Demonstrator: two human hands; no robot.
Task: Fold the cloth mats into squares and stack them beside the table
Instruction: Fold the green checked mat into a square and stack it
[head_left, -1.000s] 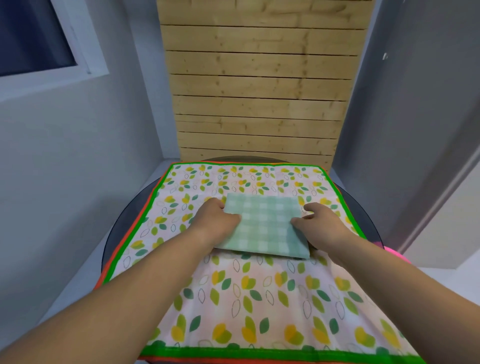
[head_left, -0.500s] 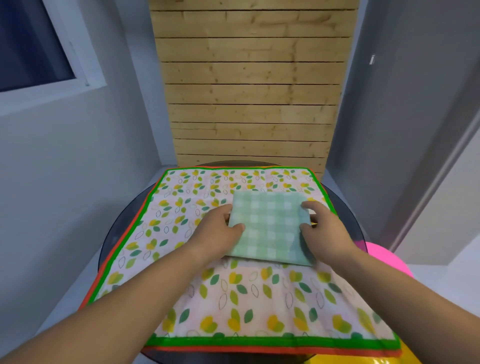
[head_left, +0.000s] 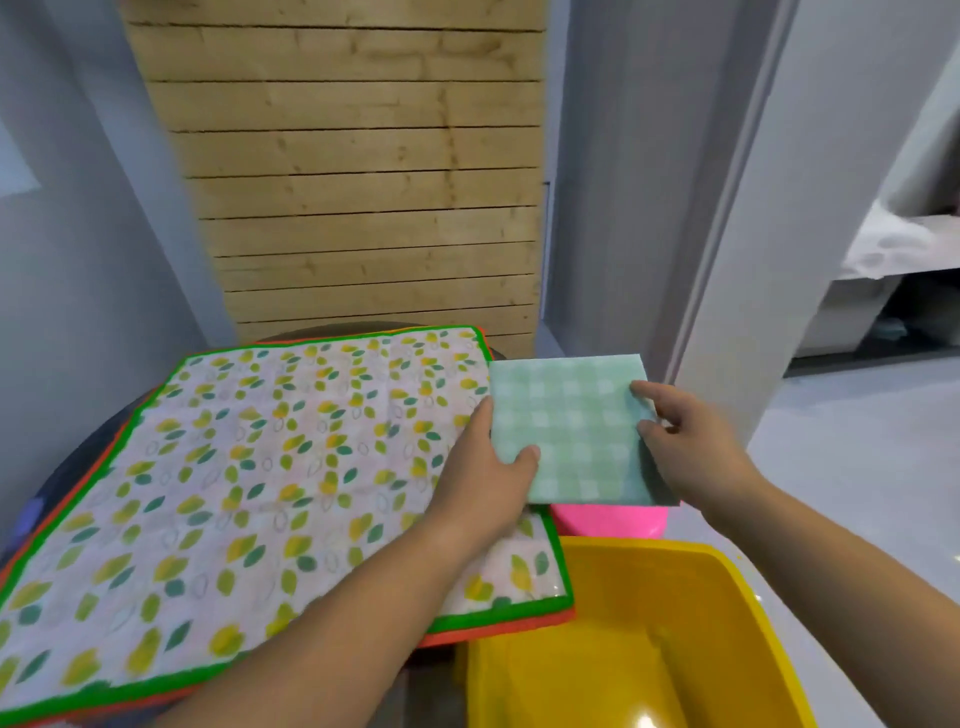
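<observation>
Past the right edge of the round table, 2 hands grasp a folded green checked mat: left hand pinching its left edge, right hand its right edge. It is held above a pink tub, behind a yellow bin. A leaf-print mat covers the table.

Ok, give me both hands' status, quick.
Left hand: closed on the folded green checked cloth mat.
Right hand: closed on the same mat.
</observation>
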